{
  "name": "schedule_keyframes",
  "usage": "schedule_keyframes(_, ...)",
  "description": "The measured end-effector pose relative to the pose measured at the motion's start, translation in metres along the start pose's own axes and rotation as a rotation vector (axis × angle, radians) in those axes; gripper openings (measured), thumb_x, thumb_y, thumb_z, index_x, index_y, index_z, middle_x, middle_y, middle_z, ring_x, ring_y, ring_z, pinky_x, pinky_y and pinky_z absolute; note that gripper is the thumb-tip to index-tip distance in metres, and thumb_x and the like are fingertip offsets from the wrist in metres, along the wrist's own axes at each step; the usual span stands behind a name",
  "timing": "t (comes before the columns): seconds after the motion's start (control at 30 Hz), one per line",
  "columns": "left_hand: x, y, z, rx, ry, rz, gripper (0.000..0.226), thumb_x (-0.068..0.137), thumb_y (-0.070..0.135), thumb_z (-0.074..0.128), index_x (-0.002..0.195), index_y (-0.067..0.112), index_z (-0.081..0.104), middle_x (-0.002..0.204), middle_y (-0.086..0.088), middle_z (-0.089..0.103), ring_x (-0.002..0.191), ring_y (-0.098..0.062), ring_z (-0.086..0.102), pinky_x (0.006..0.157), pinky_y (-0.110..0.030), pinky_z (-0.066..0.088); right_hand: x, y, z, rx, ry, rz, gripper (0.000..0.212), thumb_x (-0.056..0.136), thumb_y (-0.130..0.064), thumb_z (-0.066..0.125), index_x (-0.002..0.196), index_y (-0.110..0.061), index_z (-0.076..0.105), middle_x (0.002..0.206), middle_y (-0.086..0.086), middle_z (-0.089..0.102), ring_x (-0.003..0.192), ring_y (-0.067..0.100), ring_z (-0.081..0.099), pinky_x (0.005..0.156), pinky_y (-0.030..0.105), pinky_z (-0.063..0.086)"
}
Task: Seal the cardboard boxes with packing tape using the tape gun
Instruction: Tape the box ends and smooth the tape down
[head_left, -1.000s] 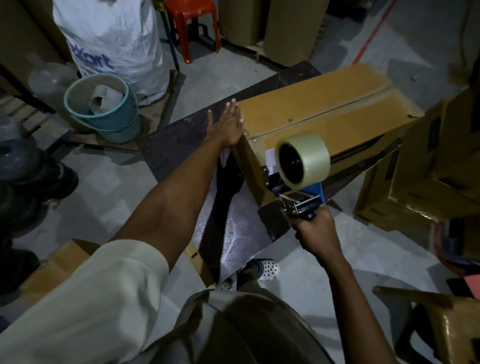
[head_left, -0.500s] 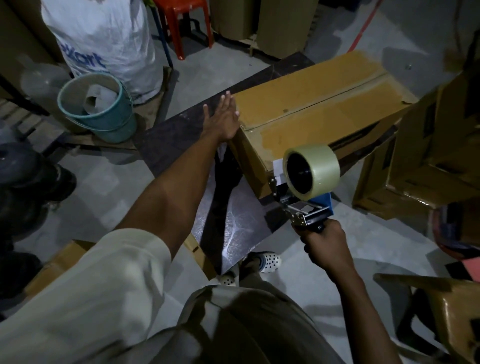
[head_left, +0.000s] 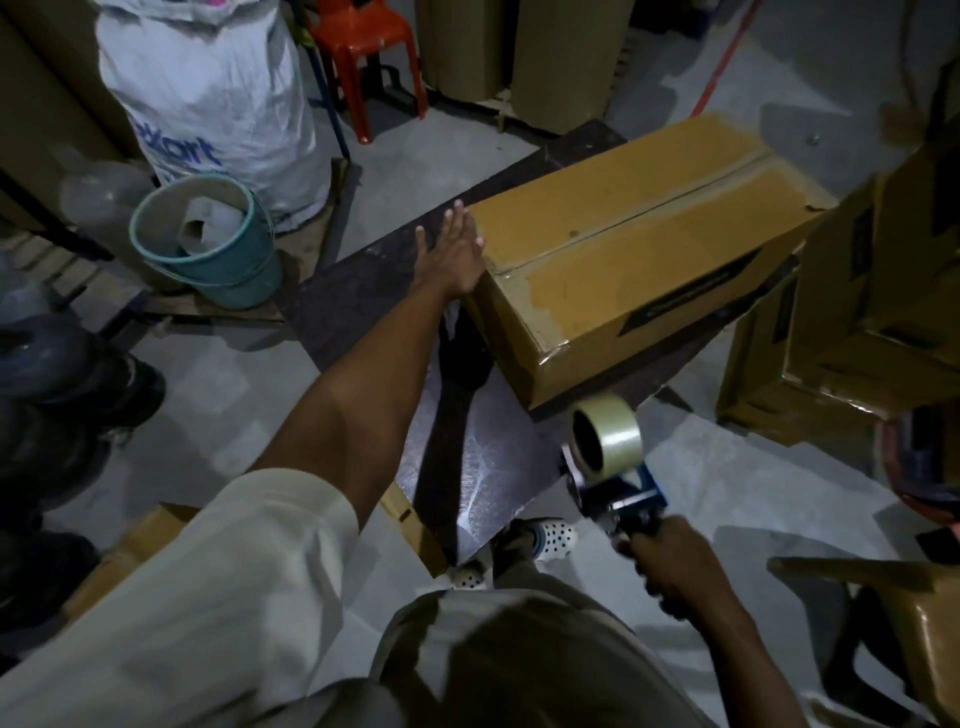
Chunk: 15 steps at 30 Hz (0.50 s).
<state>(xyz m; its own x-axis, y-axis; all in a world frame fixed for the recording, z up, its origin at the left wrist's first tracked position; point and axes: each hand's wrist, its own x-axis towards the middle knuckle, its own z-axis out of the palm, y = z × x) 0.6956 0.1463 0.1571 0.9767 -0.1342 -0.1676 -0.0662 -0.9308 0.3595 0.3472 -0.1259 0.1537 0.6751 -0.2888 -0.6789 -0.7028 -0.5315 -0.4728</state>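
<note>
The person's left hand (head_left: 451, 254) is stretched out at the end of a long bare forearm, fingers straight and held together, thumb spread to the side. Its palm lies flat against the upper left end of the cardboard box (head_left: 634, 234); nothing is gripped. The box lies on its long side on a dark tabletop (head_left: 363, 291), its flaps closed, and a paler glossy strip runs along the centre seam of its top and down over the near end. The right hand (head_left: 670, 564) is low in the view, with its fingers curled tightly round the handle of the tape gun (head_left: 618, 493). The gun has a blue frame and looks blurred. Its tape roll (head_left: 605, 441), clear and pale, stands above the hand. The gun is apart from the box, below the near right corner and out past the tabletop's edge, over the grey floor (head_left: 727, 467). A perforated shoe (head_left: 550, 538) shows just left of the gun. To the left of the tabletop stand a teal bucket (head_left: 223, 260) and a white sack (head_left: 208, 88), with a red plastic chair (head_left: 363, 52) behind them. More cardboard boxes (head_left: 883, 291) are stacked at the right.
</note>
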Motion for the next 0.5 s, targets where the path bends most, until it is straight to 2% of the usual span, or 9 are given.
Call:
schedule_keyframes(0.03, 0.000, 0.001, 0.000, 0.000, -0.001, 0.007, 0.061, 0.111, 0.035, 0.017, 0.162, 0.009, -0.004, 0.170, -0.005, -0.014, 0.157, -0.020, -0.011, 0.123, -0.055, -0.009, 0.001, 0.012, 0.004, -0.062, -0.025, 0.031, 0.025, 0.082, -0.032, 0.071, 0.079, -0.008, 0.065, 0.058, 0.004, 0.063, 0.045, 0.017, 0.054, 0.047, 0.027, 0.042)
schedule_keyframes(0.1, 0.001, -0.002, -0.001, 0.013, 0.018, 0.028, 0.061, 0.111, 0.037, 0.016, 0.162, 0.010, -0.004, 0.170, -0.006, -0.014, 0.157, -0.021, -0.012, 0.123, -0.055, -0.010, 0.011, 0.020, 0.013, -0.233, -0.057, -0.044, 0.023, 0.084, -0.036, 0.068, 0.074, -0.016, 0.062, 0.065, 0.000, 0.068, 0.057, 0.017, 0.062, 0.055, 0.028, 0.045)
schedule_keyframes(0.17, -0.007, -0.005, -0.005, -0.076, 0.016, 0.032, 0.062, 0.111, 0.041, 0.018, 0.163, 0.013, -0.002, 0.170, -0.006, -0.013, 0.156, -0.021, -0.013, 0.122, -0.055, -0.013, 0.019, 0.010, 0.021, -0.453, -0.028, -0.203, 0.016, 0.087, -0.040, 0.063, 0.088, -0.025, 0.064, 0.086, 0.001, 0.074, 0.079, 0.021, 0.069, 0.065, 0.031, 0.051)
schedule_keyframes(0.23, -0.024, -0.004, -0.001, -0.246, 0.108, -0.001, 0.064, 0.111, 0.044, 0.023, 0.163, 0.015, 0.003, 0.170, -0.006, -0.009, 0.157, -0.020, -0.011, 0.124, -0.054, -0.011, 0.028, -0.009, 0.029, -0.579, 0.038, -0.339, 0.025, 0.087, -0.042, 0.060, 0.107, -0.029, 0.064, 0.100, 0.001, 0.075, 0.091, 0.024, 0.070, 0.072, 0.033, 0.054)
schedule_keyframes(0.33, -0.076, 0.007, 0.018, -0.515, 0.215, -0.079, 0.063, 0.110, 0.043, 0.036, 0.163, 0.018, 0.012, 0.171, -0.004, -0.004, 0.157, -0.020, -0.003, 0.125, -0.049, -0.005, 0.045, -0.042, 0.046, -0.667, 0.070, -0.487, 0.031, 0.083, -0.040, 0.062, 0.111, -0.025, 0.062, 0.106, 0.003, 0.074, 0.100, 0.029, 0.070, 0.076, 0.035, 0.052)
schedule_keyframes(0.4, -0.115, 0.011, 0.043, -0.641, 0.237, -0.136, 0.061, 0.108, 0.044, 0.043, 0.161, 0.021, 0.025, 0.170, -0.001, 0.006, 0.156, -0.024, 0.012, 0.126, -0.051, 0.009, 0.060, -0.060, 0.058, -0.719, 0.075, -0.541, 0.029, 0.082, -0.033, 0.065, 0.109, -0.022, 0.063, 0.109, 0.006, 0.073, 0.105, 0.033, 0.069, 0.079, 0.037, 0.052)
schedule_keyframes(0.43, -0.132, 0.010, 0.055, -0.690, 0.268, -0.160, 0.059, 0.106, 0.045, 0.047, 0.159, 0.023, 0.033, 0.169, 0.000, 0.015, 0.153, -0.026, 0.024, 0.123, -0.052, 0.022, 0.067, -0.069, 0.062, -0.745, 0.092, -0.571, 0.030, 0.082, -0.031, 0.067, 0.109, -0.020, 0.063, 0.110, 0.008, 0.073, 0.106, 0.035, 0.068, 0.081, 0.038, 0.052)
schedule_keyframes(0.5, -0.157, 0.006, 0.073, -0.758, 0.318, -0.233, 0.050, 0.104, 0.043, 0.053, 0.151, 0.026, 0.048, 0.160, -0.005, 0.040, 0.138, -0.030, 0.049, 0.108, -0.048, 0.045, 0.083, -0.082, 0.069, -0.777, 0.134, -0.663, 0.035, 0.079, -0.027, 0.072, 0.112, -0.017, 0.065, 0.112, 0.009, 0.071, 0.106, 0.037, 0.067, 0.084, 0.038, 0.051)
